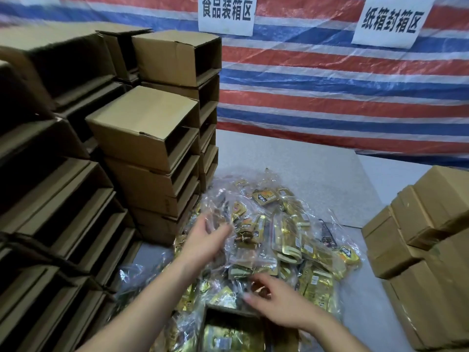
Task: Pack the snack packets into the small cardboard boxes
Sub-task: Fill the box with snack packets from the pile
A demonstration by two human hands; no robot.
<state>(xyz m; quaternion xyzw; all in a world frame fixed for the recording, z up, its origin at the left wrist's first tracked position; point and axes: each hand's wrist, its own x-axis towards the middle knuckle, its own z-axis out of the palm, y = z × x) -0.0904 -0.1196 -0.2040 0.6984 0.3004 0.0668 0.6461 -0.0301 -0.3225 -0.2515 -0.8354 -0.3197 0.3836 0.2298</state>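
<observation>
Gold packets point(286, 240) heaped mid-frame; left hand point(203, 240) spread, reaching in, right hand point(276, 306) spread over open box point(228, 329) at bottom, prob. ready to load.

You faced a striped sheet point(330, 80) of red, white and blue that hung as the back wall. Two white paper signs point(226, 13) with black writing were stuck high on that sheet. Below the sheet lay a pale grey floor point(291, 158). The light was dim.
</observation>
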